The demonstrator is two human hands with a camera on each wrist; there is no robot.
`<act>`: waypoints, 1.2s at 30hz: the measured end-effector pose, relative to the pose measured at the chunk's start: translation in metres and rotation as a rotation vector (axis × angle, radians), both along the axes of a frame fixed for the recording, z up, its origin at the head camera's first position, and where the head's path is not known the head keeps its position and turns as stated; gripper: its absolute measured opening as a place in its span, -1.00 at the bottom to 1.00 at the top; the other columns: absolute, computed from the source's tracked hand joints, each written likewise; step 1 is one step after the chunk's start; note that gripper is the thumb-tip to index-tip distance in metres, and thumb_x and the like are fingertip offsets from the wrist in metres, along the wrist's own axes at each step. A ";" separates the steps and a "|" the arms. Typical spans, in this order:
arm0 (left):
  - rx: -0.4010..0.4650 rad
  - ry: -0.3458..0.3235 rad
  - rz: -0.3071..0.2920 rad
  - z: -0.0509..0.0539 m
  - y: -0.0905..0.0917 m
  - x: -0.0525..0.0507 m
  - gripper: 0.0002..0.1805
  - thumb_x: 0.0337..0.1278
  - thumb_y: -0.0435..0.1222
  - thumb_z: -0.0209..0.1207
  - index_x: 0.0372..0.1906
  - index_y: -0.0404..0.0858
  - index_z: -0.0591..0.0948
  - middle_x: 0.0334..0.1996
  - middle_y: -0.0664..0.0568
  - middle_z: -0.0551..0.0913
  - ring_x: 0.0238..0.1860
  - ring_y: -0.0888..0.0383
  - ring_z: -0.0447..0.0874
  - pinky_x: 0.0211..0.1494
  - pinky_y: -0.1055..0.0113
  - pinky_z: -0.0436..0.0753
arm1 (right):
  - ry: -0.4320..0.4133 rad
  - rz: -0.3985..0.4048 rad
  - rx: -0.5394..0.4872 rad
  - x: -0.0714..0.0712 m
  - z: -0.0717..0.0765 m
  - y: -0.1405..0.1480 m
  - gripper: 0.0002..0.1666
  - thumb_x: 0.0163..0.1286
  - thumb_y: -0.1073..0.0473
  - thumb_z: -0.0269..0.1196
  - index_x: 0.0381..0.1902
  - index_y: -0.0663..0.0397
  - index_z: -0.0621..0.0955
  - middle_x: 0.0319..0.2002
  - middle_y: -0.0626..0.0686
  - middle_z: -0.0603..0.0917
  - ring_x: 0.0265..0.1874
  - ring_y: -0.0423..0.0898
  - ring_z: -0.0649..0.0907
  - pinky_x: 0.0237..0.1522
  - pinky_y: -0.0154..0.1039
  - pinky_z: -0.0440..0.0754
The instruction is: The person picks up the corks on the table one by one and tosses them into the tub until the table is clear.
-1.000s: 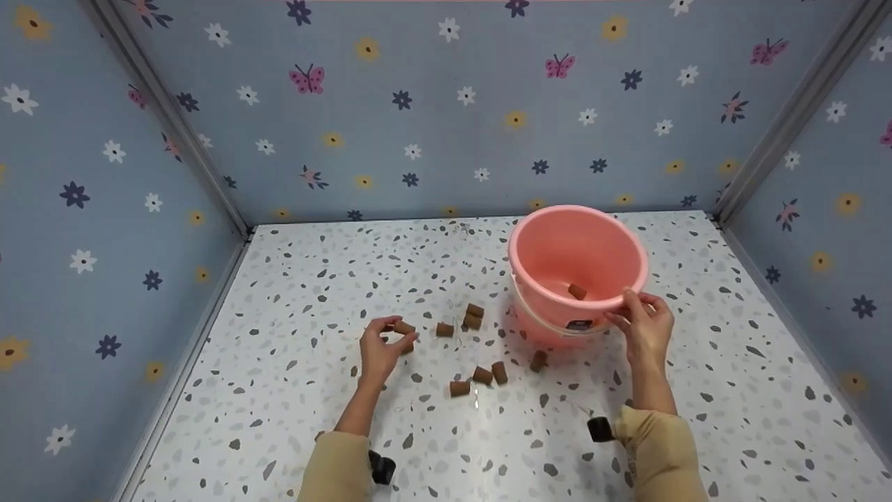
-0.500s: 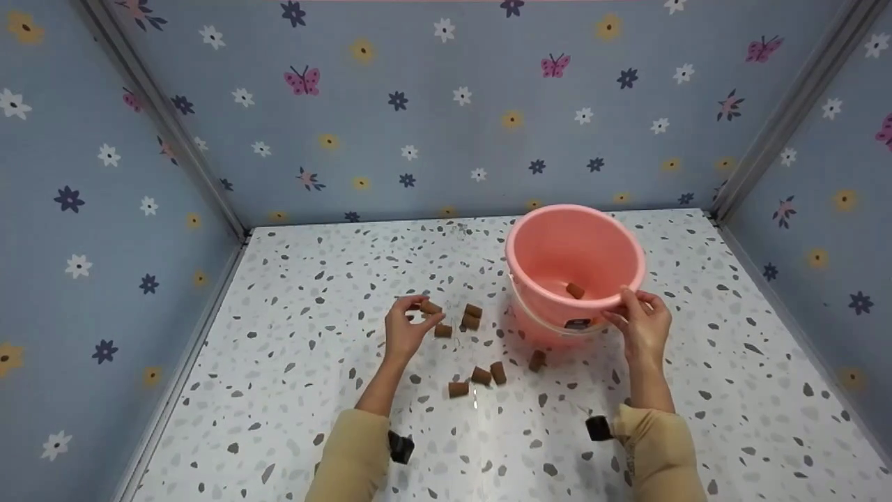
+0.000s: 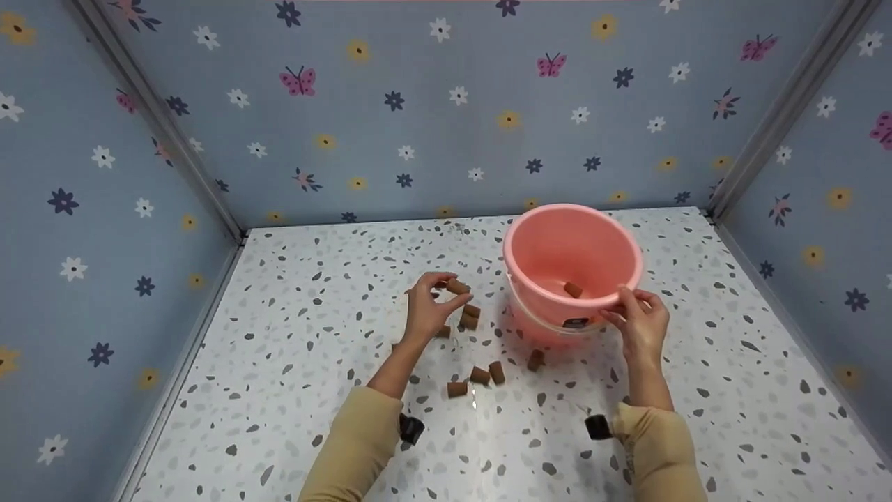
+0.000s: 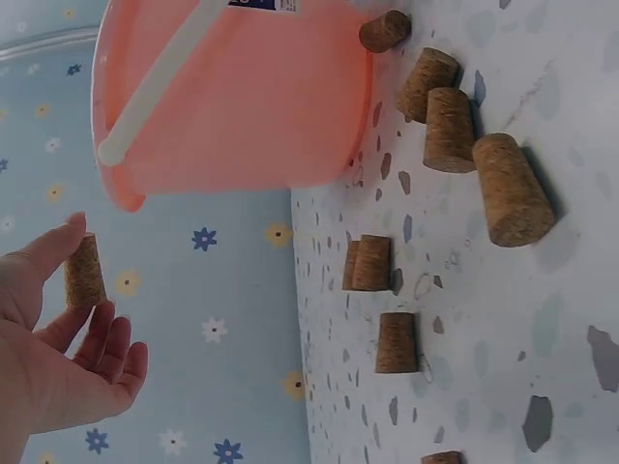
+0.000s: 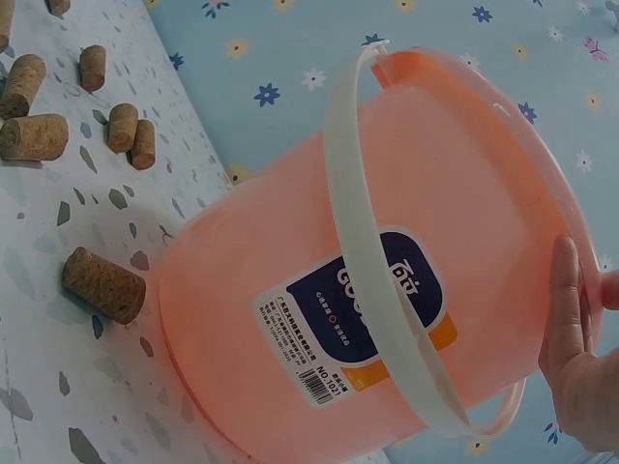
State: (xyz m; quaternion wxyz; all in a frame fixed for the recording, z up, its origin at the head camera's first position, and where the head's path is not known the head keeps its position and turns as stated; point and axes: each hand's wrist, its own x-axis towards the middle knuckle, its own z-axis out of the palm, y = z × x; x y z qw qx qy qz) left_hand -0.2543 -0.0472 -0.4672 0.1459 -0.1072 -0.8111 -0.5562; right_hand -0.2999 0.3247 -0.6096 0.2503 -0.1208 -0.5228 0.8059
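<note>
Between thumb and fingers, my left hand (image 3: pixel 426 310) pinches a brown cork stopper (image 4: pixel 85 272), held above the table to the left of the bucket. The pink plastic bucket (image 3: pixel 536 310) has a white handle (image 5: pixel 363 222) hanging down its side. My right hand (image 3: pixel 644 324) grips the bucket's near right rim, thumb and fingers on either side of it. Inside, one cork (image 3: pixel 573 289) lies on the bucket's bottom. Several corks lie loose on the table, among them a cork (image 5: pixel 104 284) close to the bucket's base and a cork (image 3: pixel 457 389) nearer me.
The speckled white table (image 3: pixel 313 293) is enclosed by blue flowered panels (image 3: pixel 446 104) at the back and both sides. Grey metal posts (image 3: pixel 160 118) stand in the corners. A printed label (image 5: pixel 358 309) is stuck on the bucket.
My left hand has moved right and away from me with the pinched cork, closer to the bucket. The right hand keeps its grip on the rim.
</note>
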 end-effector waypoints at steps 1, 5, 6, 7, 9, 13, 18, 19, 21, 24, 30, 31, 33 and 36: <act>-0.002 0.004 -0.009 0.003 0.003 0.000 -0.60 -0.23 -0.25 0.36 -0.19 -0.34 0.58 -0.27 -0.06 0.54 -0.21 0.07 0.48 -0.17 0.24 0.45 | -0.001 -0.002 0.000 0.000 0.000 0.000 -0.45 -0.01 0.08 0.38 -0.18 0.28 0.41 -0.33 0.38 0.57 -0.44 0.20 0.62 -0.47 -0.02 0.57; -0.018 0.016 -0.042 0.015 0.013 -0.002 -0.60 -0.22 -0.25 0.36 -0.17 -0.33 0.58 -0.25 -0.06 0.54 -0.20 0.08 0.48 -0.18 0.26 0.45 | -0.006 -0.004 0.000 -0.001 -0.001 0.001 -0.44 -0.02 0.08 0.38 -0.17 0.27 0.41 -0.32 0.38 0.57 -0.43 0.19 0.63 -0.46 -0.03 0.57; -0.018 0.016 -0.051 0.018 0.015 -0.002 -0.60 -0.22 -0.26 0.36 -0.17 -0.33 0.58 -0.24 -0.06 0.54 -0.19 0.08 0.48 -0.18 0.26 0.46 | -0.009 -0.005 -0.001 -0.001 -0.001 0.001 -0.44 -0.02 0.08 0.38 -0.17 0.27 0.40 -0.32 0.37 0.57 -0.43 0.18 0.63 -0.46 -0.03 0.57; -0.024 0.018 -0.058 0.020 0.018 -0.003 -0.59 -0.22 -0.26 0.36 -0.17 -0.33 0.58 -0.24 -0.06 0.53 -0.19 0.09 0.48 -0.18 0.27 0.45 | -0.011 -0.005 -0.001 -0.001 -0.001 0.001 -0.43 -0.02 0.08 0.38 -0.16 0.27 0.40 -0.31 0.37 0.57 -0.42 0.18 0.63 -0.46 -0.04 0.57; -0.040 0.024 -0.069 0.025 0.023 -0.005 -0.59 -0.22 -0.25 0.36 -0.17 -0.33 0.58 -0.24 -0.05 0.53 -0.19 0.10 0.47 -0.18 0.30 0.45 | -0.017 -0.007 -0.004 -0.001 -0.001 0.002 -0.43 -0.03 0.07 0.39 -0.16 0.26 0.40 -0.30 0.36 0.57 -0.41 0.18 0.63 -0.45 -0.05 0.57; -0.069 0.052 -0.088 0.035 0.035 -0.010 -0.59 -0.22 -0.27 0.35 -0.16 -0.34 0.57 -0.22 -0.06 0.52 -0.17 0.08 0.47 -0.14 0.32 0.45 | -0.017 -0.010 0.009 -0.002 -0.001 0.002 -0.43 -0.02 0.06 0.38 -0.16 0.26 0.41 -0.28 0.36 0.58 -0.40 0.18 0.63 -0.45 -0.05 0.57; -0.107 0.062 -0.103 0.045 0.051 -0.015 -0.56 -0.23 -0.26 0.36 -0.16 -0.36 0.57 -0.22 -0.07 0.51 -0.17 0.07 0.46 -0.13 0.36 0.45 | -0.005 -0.002 0.017 -0.002 -0.003 0.003 -0.45 0.00 0.07 0.37 -0.16 0.28 0.41 -0.30 0.37 0.58 -0.42 0.18 0.63 -0.47 -0.05 0.58; -0.112 0.062 -0.104 0.046 0.055 -0.017 -0.56 -0.24 -0.26 0.36 -0.16 -0.37 0.57 -0.23 -0.08 0.51 -0.17 0.06 0.46 -0.13 0.36 0.45 | -0.008 -0.003 0.020 -0.002 -0.003 0.003 -0.44 -0.01 0.07 0.37 -0.16 0.28 0.41 -0.30 0.37 0.58 -0.42 0.18 0.63 -0.47 -0.05 0.58; -0.124 0.057 -0.109 0.049 0.061 -0.020 -0.56 -0.23 -0.25 0.36 -0.16 -0.38 0.56 -0.23 -0.09 0.50 -0.16 0.05 0.46 -0.13 0.35 0.45 | -0.012 -0.004 0.022 -0.002 -0.002 0.003 -0.44 -0.01 0.07 0.37 -0.16 0.27 0.41 -0.30 0.36 0.58 -0.42 0.18 0.63 -0.47 -0.06 0.58; -0.132 0.048 -0.112 0.051 0.069 -0.023 -0.55 -0.23 -0.25 0.36 -0.16 -0.40 0.56 -0.23 -0.10 0.50 -0.17 0.05 0.46 -0.12 0.35 0.45 | -0.024 -0.004 0.019 -0.002 -0.002 0.002 -0.43 -0.02 0.06 0.38 -0.16 0.27 0.41 -0.30 0.36 0.58 -0.42 0.17 0.63 -0.46 -0.07 0.58; -0.131 0.044 -0.103 0.056 0.085 -0.028 -0.56 -0.25 -0.25 0.37 -0.18 -0.40 0.56 -0.26 -0.10 0.50 -0.19 0.08 0.46 -0.15 0.39 0.44 | -0.036 -0.006 0.010 -0.002 0.002 0.002 -0.42 -0.03 0.05 0.39 -0.15 0.26 0.41 -0.29 0.36 0.58 -0.40 0.18 0.63 -0.45 -0.07 0.58; -0.131 0.045 -0.103 0.057 0.088 -0.029 -0.57 -0.25 -0.25 0.37 -0.20 -0.39 0.56 -0.27 -0.10 0.50 -0.19 0.08 0.46 -0.16 0.40 0.44 | -0.038 -0.007 0.013 -0.001 0.002 0.002 -0.41 -0.03 0.05 0.39 -0.15 0.26 0.41 -0.29 0.35 0.58 -0.40 0.18 0.63 -0.44 -0.07 0.58; -0.130 0.043 -0.104 0.058 0.092 -0.030 -0.60 -0.25 -0.26 0.37 -0.24 -0.38 0.56 -0.28 -0.09 0.49 -0.19 0.08 0.47 -0.15 0.41 0.44 | -0.044 -0.009 0.022 -0.001 0.002 0.002 -0.41 -0.03 0.04 0.38 -0.15 0.26 0.41 -0.29 0.35 0.58 -0.39 0.18 0.63 -0.44 -0.07 0.58; -0.151 0.033 -0.106 0.057 0.098 -0.031 -0.64 -0.23 -0.25 0.36 -0.28 -0.36 0.56 -0.28 -0.07 0.49 -0.18 0.09 0.47 -0.13 0.43 0.43 | -0.049 -0.008 0.022 -0.001 0.000 0.002 -0.41 -0.03 0.04 0.38 -0.15 0.26 0.42 -0.29 0.36 0.58 -0.39 0.18 0.63 -0.44 -0.07 0.58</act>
